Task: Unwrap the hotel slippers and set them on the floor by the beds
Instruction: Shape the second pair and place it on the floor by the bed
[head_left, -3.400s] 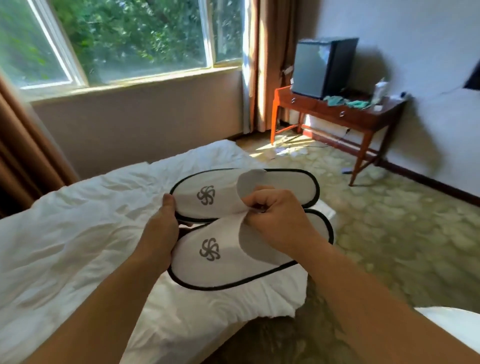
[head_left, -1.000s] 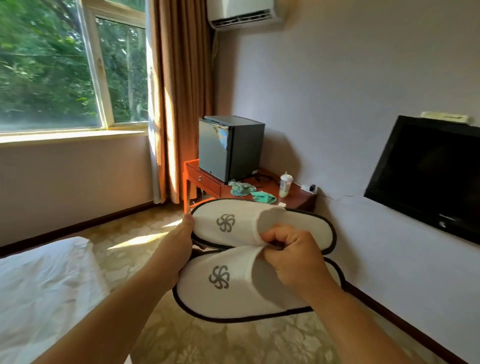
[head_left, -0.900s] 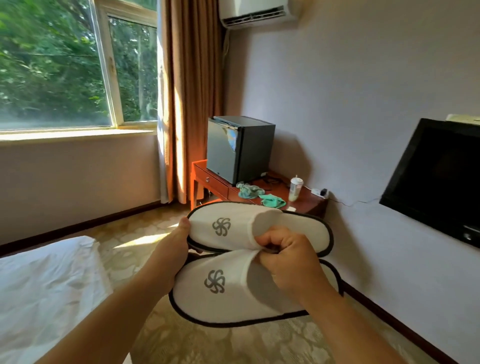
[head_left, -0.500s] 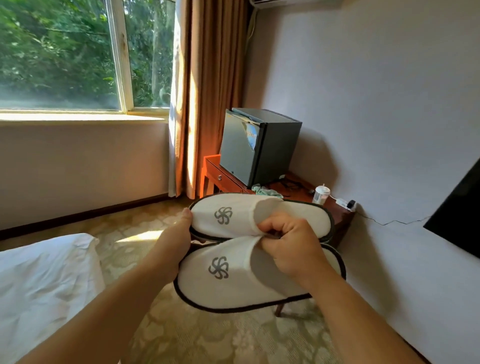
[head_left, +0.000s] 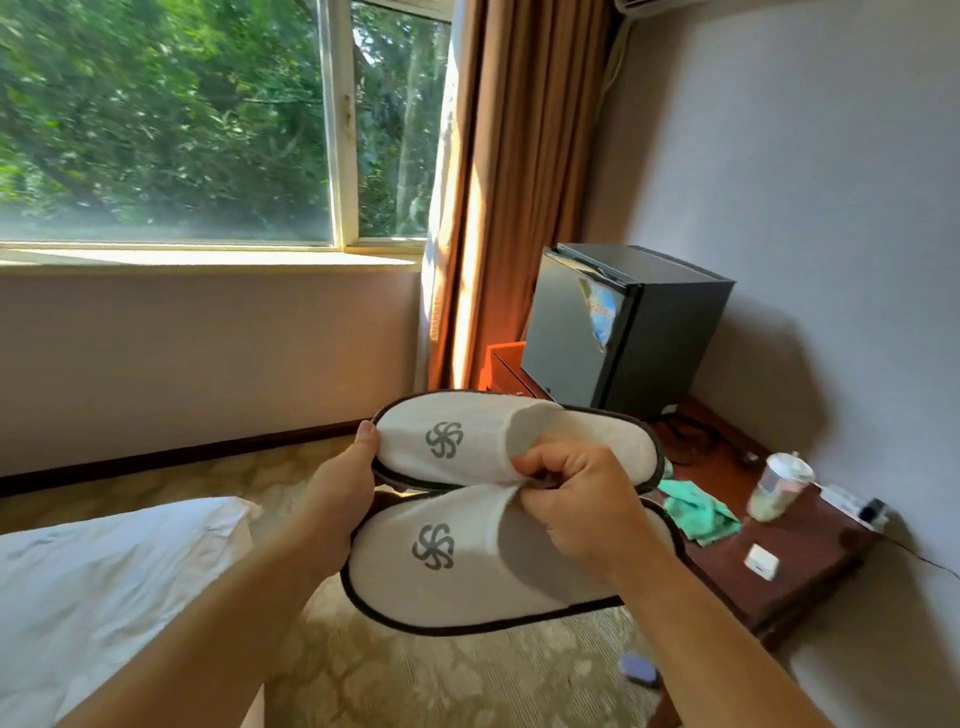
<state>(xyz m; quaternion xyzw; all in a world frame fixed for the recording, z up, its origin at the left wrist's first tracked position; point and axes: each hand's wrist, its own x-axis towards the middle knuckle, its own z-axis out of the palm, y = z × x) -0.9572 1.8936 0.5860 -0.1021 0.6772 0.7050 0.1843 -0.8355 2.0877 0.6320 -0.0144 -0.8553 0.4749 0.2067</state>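
Held in the air at centre, the slippers (head_left: 498, 514) are pinched at their toes by the left hand (head_left: 340, 499) and uppers by the right hand (head_left: 582, 506), probably for carrying, bed (head_left: 104, 571) at eight o'clock.

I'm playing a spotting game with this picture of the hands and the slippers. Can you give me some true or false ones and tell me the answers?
1. Both slippers are lying on the floor. False: both are held up in the air.
2. The right hand pinches the slippers where their open tops meet. True.
3. Each slipper has a grey swirl on its toe. True.
4. The left hand is resting on the bed. False: it holds the slippers at their toe end.
5. The black fridge stands on the carpet. False: it stands on the wooden table.
6. A green cloth lies on that table. True.
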